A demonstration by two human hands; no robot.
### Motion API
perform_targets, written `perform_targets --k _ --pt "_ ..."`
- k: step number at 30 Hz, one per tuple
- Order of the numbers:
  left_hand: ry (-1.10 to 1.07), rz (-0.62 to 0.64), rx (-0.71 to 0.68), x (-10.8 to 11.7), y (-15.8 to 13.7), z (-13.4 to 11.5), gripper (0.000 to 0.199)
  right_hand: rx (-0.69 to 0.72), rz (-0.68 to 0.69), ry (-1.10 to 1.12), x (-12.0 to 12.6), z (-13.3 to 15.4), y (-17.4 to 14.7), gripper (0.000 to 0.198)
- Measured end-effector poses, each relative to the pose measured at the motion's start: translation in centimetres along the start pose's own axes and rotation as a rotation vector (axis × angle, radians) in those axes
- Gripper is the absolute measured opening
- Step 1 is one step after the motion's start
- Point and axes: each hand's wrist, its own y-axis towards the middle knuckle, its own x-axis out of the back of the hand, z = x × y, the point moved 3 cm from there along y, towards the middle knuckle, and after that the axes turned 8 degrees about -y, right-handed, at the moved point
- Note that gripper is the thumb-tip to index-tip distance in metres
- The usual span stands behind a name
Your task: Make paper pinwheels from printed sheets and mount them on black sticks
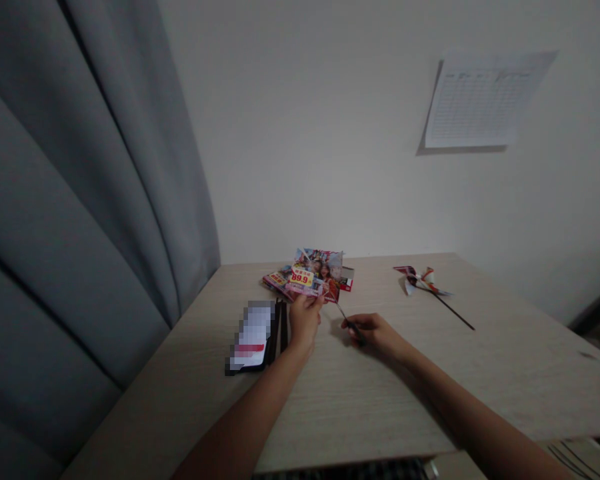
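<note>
My left hand (pixel 305 320) pinches the lower edge of a square, colourful printed flyer (pixel 323 270), which is raised and shows a yellow "89.9" label. A pale line runs in from its upper left corner. In my right hand (pixel 375 333) is a pair of scissors (pixel 354 327) with dark handles, its thin metal blades pointing up and left at the flyer's lower right corner. Whether the blades touch the paper I cannot tell. Behind the held flyer lie more printed flyers (pixel 275 280), partly hidden by it.
A phone (pixel 253 337) with a lit, blurred screen lies left of my left hand, beside several thin dark sticks (pixel 283 327). To the right, a paper pinwheel (pixel 420 280) on a dark stick rests on the wooden table (pixel 330 413). A grey curtain (pixel 95 200) borders the left.
</note>
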Motion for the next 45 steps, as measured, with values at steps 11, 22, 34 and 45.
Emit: perform_targets --k 11,22,34,45 --pt "-0.017 -0.004 0.029 0.0 -0.1 -0.2 0.034 0.007 -0.008 0.014 0.0 0.0 0.1 0.046" --pt "-0.016 0.038 0.046 -0.2 -0.2 0.1 0.040 0.028 -0.021 0.039 -0.1 0.2 0.0 0.047" --pt "-0.046 0.040 0.060 -0.3 -0.2 0.1 0.039 0.000 -0.024 0.084 -0.3 -0.7 0.2 0.040" --pt "-0.042 0.029 0.075 -0.3 -0.1 -0.1 0.035 0.032 -0.006 0.073 0.0 -0.8 0.3 0.040"
